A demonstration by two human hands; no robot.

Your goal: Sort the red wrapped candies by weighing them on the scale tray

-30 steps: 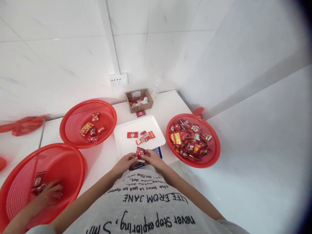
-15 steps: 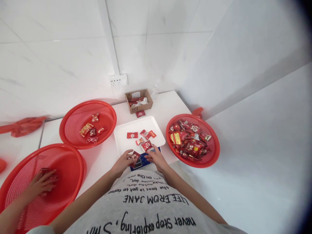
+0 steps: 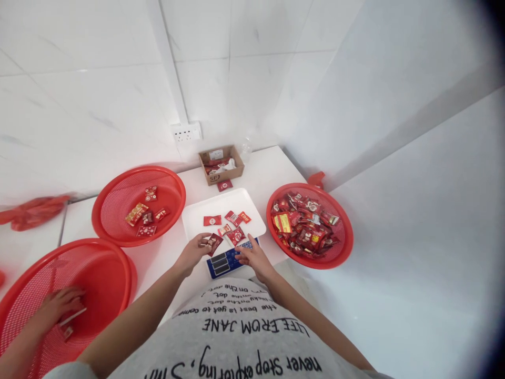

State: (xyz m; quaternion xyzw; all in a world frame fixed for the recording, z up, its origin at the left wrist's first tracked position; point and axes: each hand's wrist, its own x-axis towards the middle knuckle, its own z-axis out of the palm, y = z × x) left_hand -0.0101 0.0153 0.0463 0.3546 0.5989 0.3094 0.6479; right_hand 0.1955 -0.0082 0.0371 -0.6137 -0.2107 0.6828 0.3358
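My left hand (image 3: 194, 253) pinches a dark red snack packet (image 3: 215, 243) over the near left part of the white weighing tray (image 3: 197, 206). My right hand (image 3: 254, 259) has its fingers apart and holds nothing, just above the scale's near edge. Closest to its fingertips is a red packet (image 3: 235, 237) lying on the tray. Several other small packets lie beyond it, among them a flat red packet (image 3: 212, 220) and an orange-red packet (image 3: 245, 217). The scale's blue panel (image 3: 223, 265) with dark displays shows between my hands.
On the right, a red basket (image 3: 349, 237) is heaped with packets. A second red basket (image 3: 179, 210) at left holds several. In the near left basket (image 3: 128, 273) is another person's hand (image 3: 59, 310) with packets. A cardboard box (image 3: 215, 179) stands behind the tray, a packet before it.
My left hand has moved slightly up and left with the packet, uncovering the scale's displays. The other person's hand has shifted down and left in its basket.
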